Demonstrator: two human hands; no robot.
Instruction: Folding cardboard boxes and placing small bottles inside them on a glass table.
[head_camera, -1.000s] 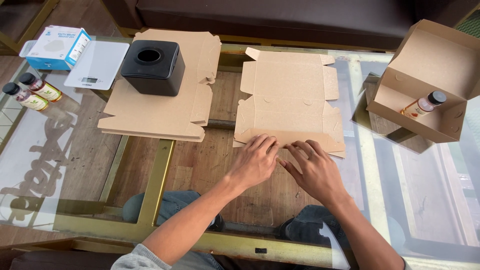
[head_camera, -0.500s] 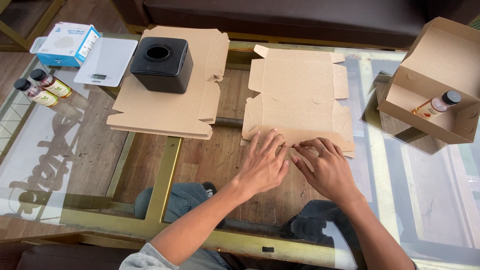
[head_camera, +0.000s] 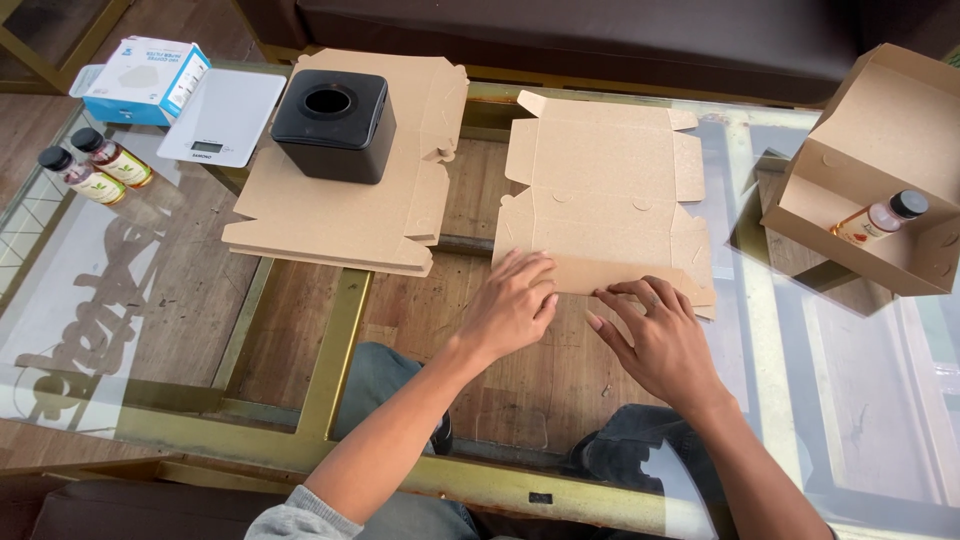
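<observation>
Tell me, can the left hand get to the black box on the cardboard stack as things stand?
Probably yes. The left hand rests on the flat cardboard sheet, and only the low cardboard stack lies between it and the black box, whose sides stand free.

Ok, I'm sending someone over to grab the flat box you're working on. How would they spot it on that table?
On the glass table, look in front of the dark sofa, to the right of the black cube that sits on a stack of cardboard. The flat box lies alone there, both hands on its near edge. Unlike the stack, it is a single sheet with nothing on top.
</observation>
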